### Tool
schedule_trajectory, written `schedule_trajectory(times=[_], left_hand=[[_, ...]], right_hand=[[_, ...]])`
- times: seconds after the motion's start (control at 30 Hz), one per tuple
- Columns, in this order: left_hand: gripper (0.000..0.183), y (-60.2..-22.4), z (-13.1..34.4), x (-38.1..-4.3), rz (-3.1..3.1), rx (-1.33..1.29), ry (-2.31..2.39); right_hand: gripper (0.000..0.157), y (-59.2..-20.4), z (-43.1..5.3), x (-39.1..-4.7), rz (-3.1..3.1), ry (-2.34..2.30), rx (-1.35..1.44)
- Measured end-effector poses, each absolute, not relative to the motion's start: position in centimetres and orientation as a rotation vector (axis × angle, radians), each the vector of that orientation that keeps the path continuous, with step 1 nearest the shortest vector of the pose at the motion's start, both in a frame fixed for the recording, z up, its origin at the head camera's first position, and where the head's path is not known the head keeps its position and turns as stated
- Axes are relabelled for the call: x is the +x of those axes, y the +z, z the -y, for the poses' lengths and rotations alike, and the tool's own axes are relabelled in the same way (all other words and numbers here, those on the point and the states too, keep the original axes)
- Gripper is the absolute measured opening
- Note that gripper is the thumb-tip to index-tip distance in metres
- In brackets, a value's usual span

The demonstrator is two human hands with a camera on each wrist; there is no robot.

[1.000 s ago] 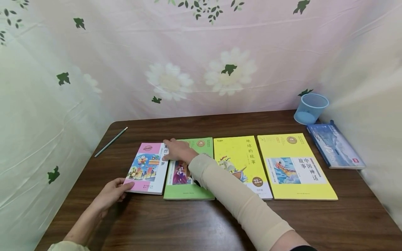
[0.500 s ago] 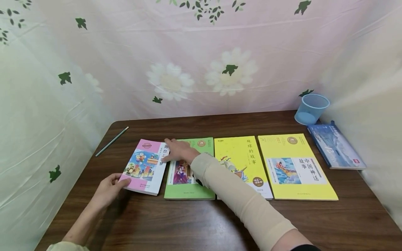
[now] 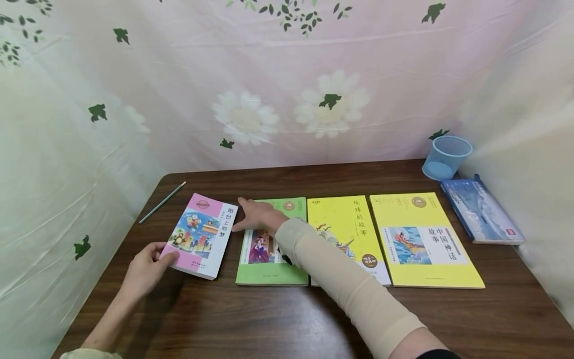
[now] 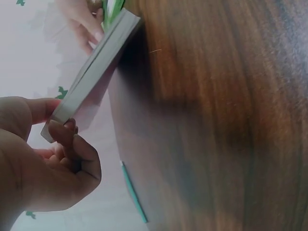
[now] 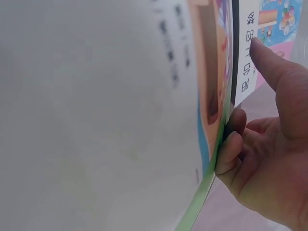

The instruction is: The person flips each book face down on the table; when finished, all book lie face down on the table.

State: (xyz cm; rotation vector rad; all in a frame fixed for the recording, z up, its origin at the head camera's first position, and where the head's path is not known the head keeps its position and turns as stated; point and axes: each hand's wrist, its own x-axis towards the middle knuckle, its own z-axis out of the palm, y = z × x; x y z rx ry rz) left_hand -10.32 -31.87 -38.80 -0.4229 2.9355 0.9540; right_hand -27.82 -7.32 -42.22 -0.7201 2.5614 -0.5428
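My left hand (image 3: 145,267) pinches the near left corner of a pink-and-white paperback book (image 3: 199,237), thumb on the cover and fingers beneath. In the left wrist view the book (image 4: 89,72) slants up, raised from the table. My right hand (image 3: 260,215) is over the upper left part of a green book (image 3: 269,275), thumb and forefinger spread toward the pink book's right edge with a small gap. From the right wrist, its other fingers (image 5: 231,149) look loosely bent beside the green book's edge.
Two yellow books, one with a ship (image 3: 336,214) and one with a flying figure (image 3: 403,209), lie right of the green one. A blue book (image 3: 482,212) and blue bin (image 3: 446,159) occupy the right side. A thin pencil (image 3: 162,202) lies at the far left.
The pink-and-white book has moved left with my left hand, tilting and separating from the green book. My right hand has stayed nearly in place, its fingertips now apart from the pink book.
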Motion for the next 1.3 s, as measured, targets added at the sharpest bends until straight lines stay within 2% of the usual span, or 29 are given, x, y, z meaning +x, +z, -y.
schedule_trajectory(times=[0.3, 0.53, 0.97, 1.3], left_hand=[[0.044, -38.0, 31.6, -9.7, -3.117, -0.382, 0.849], [0.043, -37.1, 30.7, -9.3, -3.181, -0.362, 0.766], [0.045, -36.1, 29.5, -9.1, -3.188, -0.332, 0.687], [0.045, -35.8, 28.1, -9.1, -3.216, -0.238, 0.596]], right_hand=[[0.096, -42.1, 7.2, -27.7, -2.539, -0.558, -0.703], [0.087, -41.8, 7.2, -27.9, -2.532, -0.581, -0.743], [0.08, -38.5, 9.1, -27.6, -2.405, -1.125, -0.788], [0.085, -36.2, 11.4, -25.9, -2.379, -1.298, -0.796]])
